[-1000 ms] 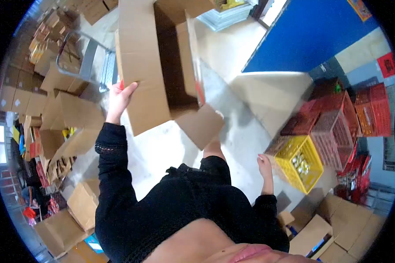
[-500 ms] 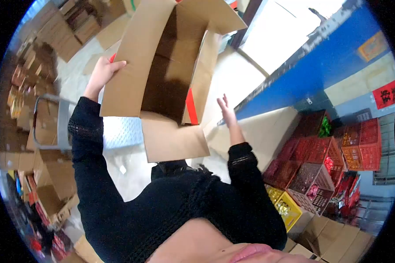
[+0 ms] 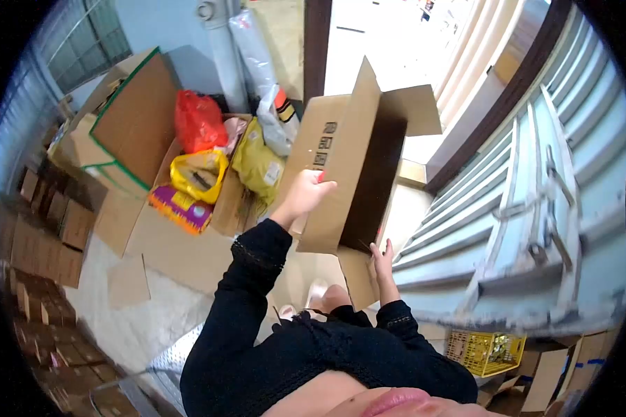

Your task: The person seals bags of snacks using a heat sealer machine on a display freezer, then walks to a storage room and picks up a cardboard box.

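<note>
An open, empty-looking cardboard box [image 3: 351, 167] with dark printing on its side is held tilted in front of me, its flaps sticking out. My left hand [image 3: 309, 194] grips the box's near left side, with something red showing at the fingertips. My right hand [image 3: 382, 260] is at the lower right flap, fingers apart; whether it touches the cardboard is hard to tell.
A doorway [image 3: 389, 42] stands ahead, with a ribbed metal door [image 3: 508, 208] on the right. At left are a large carton [image 3: 135, 115], a red bag [image 3: 199, 121] and a yellow bag [image 3: 198, 175]. Lower right holds a yellow crate [image 3: 485, 353].
My view has turned to the doorway and metal door. The box has come along in my left hand, and my right hand has come to its lower flap.
</note>
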A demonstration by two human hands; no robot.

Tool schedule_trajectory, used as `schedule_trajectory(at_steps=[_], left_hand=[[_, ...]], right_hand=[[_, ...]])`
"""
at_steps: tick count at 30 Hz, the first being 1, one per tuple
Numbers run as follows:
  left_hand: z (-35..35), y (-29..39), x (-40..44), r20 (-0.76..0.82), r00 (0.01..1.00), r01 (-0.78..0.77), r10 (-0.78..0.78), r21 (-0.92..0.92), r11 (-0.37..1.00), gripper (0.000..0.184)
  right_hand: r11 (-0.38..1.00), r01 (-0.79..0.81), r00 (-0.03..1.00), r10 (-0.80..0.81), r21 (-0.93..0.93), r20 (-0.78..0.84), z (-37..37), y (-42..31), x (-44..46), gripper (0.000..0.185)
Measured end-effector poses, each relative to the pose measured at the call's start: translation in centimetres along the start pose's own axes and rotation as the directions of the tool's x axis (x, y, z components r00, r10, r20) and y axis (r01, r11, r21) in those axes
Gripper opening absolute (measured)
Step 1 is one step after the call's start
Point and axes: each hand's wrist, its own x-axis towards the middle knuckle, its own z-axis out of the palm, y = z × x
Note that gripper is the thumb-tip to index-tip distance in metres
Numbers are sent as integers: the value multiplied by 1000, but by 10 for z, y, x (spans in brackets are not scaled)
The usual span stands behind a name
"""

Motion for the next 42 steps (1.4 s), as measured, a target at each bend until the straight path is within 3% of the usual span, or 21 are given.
schedule_trajectory(at_steps=[2,3,5,7,9,11,15,17,21,22,23,25,26,27,29,30,31,33,34,37,42], left_hand=[[8,-14,53,51,999,15,-12,-50,999,16],[11,-22,84,65,998,26,-23,-46,999,16],[17,-26,152,133,987,102,-88,-105,989,16],[26,-37,235,182,983,74,-42,-177,981,16],[41,-30,315,212,974,150,-81,-332,931,17],[55,-23,395,237,967,180,-98,-353,918,18],[56,-35,530,240,964,191,-116,-317,929,27],[50,-34,594,187,976,164,-109,-312,936,25],[33,-89,750,133,987,120,-92,-216,969,24],[30,-111,800,22,994,104,-103,-62,993,27],[28,-130,843,19,996,84,-83,-69,994,27],[32,-140,925,-76,995,94,-68,418,903,35],[33,-127,960,-95,969,242,-228,540,806,37],[37,-153,993,-55,970,230,-238,534,813,37],[52,-188,1058,4,965,261,-263,115,958,32],[60,-163,1072,109,944,323,-310,-126,938,33],[58,-166,1099,108,939,338,-326,-117,934,33],[47,-186,1180,200,938,337,-285,-322,884,38],[27,-178,1173,231,947,301,-225,-384,873,38],[21,-209,1308,284,922,368,-261,-443,818,37],[11,-215,1506,229,954,278,-195,-424,862,30]], right_hand=[[995,25,997,-32,-94,-70,6,-13,37,74],[996,-9,996,17,86,-89,14,-2,72,66],[984,161,980,-169,-81,-103,5,-17,132,56],[997,34,990,-42,-64,-133,-13,-77,175,48],[982,98,920,-151,-161,-362,-25,-68,249,39],[993,69,918,-24,100,-397,-41,-73,334,37],[973,-10,935,92,231,-344,-66,-146,454,35],[867,199,931,-22,458,-364,-70,-171,530,32],[796,255,940,-69,549,-335,-56,-241,690,34],[855,350,912,-217,382,-349,-54,-262,738,35],[849,370,904,-236,377,-355,-55,-283,777,35],[854,73,965,70,514,-253,-57,-342,836,33],[842,73,969,66,534,-237,-61,-355,873,33],[847,70,959,89,527,-269,-67,-360,888,33],[814,-2,962,159,581,-220,-93,-379,933,33],[794,-3,938,212,607,-273,-102,-375,948,34],[765,-24,953,212,643,-218,-109,-372,973,29],[726,-73,935,288,684,-206,-109,-377,1041,28],[705,-39,945,257,708,-204,-100,-368,1018,28],[674,-86,965,239,733,-107,-95,-371,1141,31],[573,-139,982,188,808,35,-91,-442,1348,30]])
